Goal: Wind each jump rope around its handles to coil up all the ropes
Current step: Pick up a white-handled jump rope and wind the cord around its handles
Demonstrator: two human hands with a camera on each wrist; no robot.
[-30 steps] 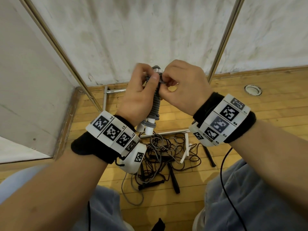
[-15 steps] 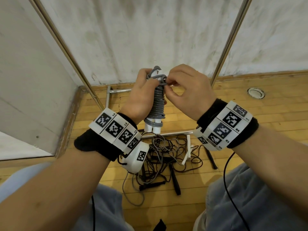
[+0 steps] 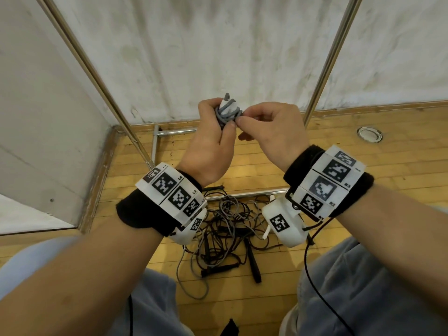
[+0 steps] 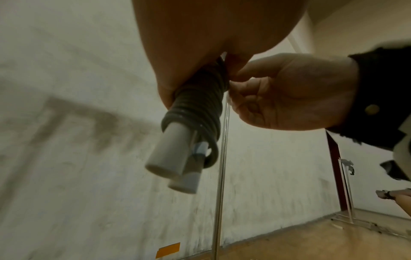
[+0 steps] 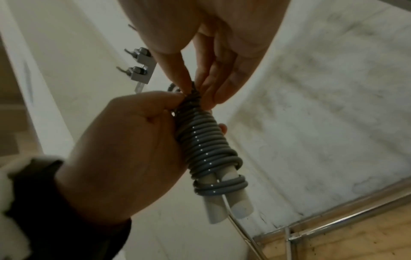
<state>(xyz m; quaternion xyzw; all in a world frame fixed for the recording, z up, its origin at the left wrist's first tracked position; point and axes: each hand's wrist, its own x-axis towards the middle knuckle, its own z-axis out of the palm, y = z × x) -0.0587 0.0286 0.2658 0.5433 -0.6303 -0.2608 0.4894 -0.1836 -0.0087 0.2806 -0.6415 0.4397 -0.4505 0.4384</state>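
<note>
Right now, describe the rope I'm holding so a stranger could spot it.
Above the tangled ropes on the wooden floor, the left hand grips the gray rope. Unlike those loose ropes, it is coiled tightly around two white handles.

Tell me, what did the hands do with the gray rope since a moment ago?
The left hand tilted the gray rope bundle away, so the head view now sees only its top, not the full coil. The right hand moved from the top to pinching the rope's end at the side. Unchanged: the left hand's grip on the bundle, and the tangled rope pile on the floor.
</note>
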